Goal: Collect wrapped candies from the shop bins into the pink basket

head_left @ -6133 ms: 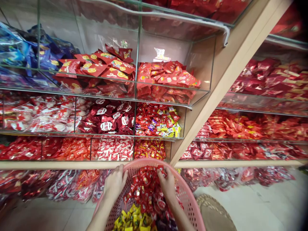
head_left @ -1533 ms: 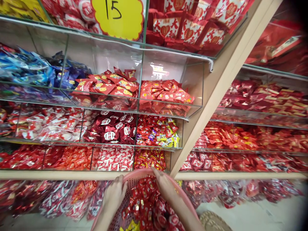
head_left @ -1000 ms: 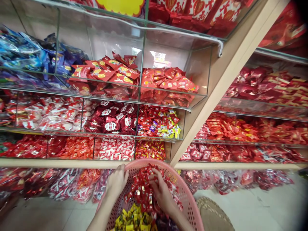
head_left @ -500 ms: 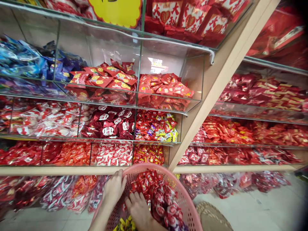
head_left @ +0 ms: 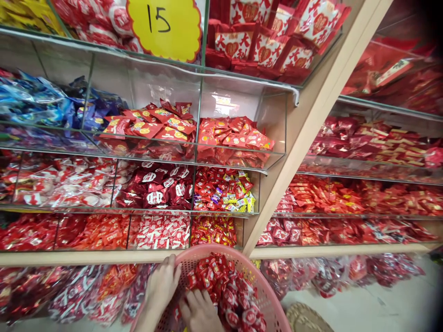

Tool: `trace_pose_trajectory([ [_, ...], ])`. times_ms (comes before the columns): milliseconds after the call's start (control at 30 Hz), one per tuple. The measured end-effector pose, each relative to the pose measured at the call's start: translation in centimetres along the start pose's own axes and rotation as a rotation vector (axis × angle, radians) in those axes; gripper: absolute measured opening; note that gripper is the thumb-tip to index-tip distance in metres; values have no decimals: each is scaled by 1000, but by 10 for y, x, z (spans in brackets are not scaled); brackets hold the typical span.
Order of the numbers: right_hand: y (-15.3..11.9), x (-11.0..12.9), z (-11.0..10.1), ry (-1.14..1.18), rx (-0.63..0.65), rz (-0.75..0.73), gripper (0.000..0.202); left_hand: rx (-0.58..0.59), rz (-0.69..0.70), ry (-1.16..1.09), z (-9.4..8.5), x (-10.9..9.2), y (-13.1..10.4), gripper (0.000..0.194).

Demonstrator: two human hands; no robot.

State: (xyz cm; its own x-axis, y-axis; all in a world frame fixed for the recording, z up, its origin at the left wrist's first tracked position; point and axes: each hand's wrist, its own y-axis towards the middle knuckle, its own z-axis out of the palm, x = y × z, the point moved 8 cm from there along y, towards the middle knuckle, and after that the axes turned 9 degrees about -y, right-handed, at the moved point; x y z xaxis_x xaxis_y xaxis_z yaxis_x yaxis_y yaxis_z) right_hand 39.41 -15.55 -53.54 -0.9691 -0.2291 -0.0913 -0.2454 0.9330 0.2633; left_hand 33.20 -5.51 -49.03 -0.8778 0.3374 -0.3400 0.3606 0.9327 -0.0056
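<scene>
A pink perforated basket (head_left: 273,281) holds red-wrapped candies (head_left: 221,276) and round red-and-white ones (head_left: 242,304). My left hand (head_left: 164,279) is closed over the basket's upper left rim, thumb on the inner side. Inside the basket, my right hand (head_left: 199,311) rests against the red candies at their left edge; its fingers point up and slightly curl, and their tips touch or sink into the pile. Whether anything lies under that palm is hidden. A little yellow wrapping shows at the bottom, beside the right hand.
Shelves of clear bins stand ahead, with orange-print red packets (head_left: 159,124), dark red packets (head_left: 155,184) and blue packets (head_left: 38,101). A yellow price sign (head_left: 164,27) reads 15. Bagged candies (head_left: 76,290) lie below the shelf edge. A woven item (head_left: 306,318) sits at lower right.
The view has tilted up, so the shelves, basket and hands sit lower and the price sign shows more fully. Less of the yellow candies is visible. Both hands keep nearly the same places at the basket.
</scene>
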Motion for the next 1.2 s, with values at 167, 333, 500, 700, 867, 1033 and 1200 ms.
trace_pose_trajectory([
  [167, 30, -51, -141, 154, -154, -28, 30, 11, -8, 10, 2, 1, -1, 36],
  [333, 95, -134, -250, 157, -282, 53, 37, 1, 0, 0, 2, 1, -1, 34],
  [500, 158, -180, -255, -78, -74, 80, 67, 2, -8, -6, 4, 3, 1, 37],
  [700, 193, -195, -235, -18, 209, 135, 89, 12, -12, -24, 8, 6, 2, 39],
  [867, 201, -191, -235, 68, 213, 87, 92, 10, -10, -26, 8, 6, 2, 41],
  [1033, 201, -190, -236, 92, 237, 114, 95, 13, -11, -24, 6, 4, 2, 41],
  [1200, 206, -188, -238, 48, 230, 95, 85, 15, -16, -21, 6, 5, 2, 40],
])
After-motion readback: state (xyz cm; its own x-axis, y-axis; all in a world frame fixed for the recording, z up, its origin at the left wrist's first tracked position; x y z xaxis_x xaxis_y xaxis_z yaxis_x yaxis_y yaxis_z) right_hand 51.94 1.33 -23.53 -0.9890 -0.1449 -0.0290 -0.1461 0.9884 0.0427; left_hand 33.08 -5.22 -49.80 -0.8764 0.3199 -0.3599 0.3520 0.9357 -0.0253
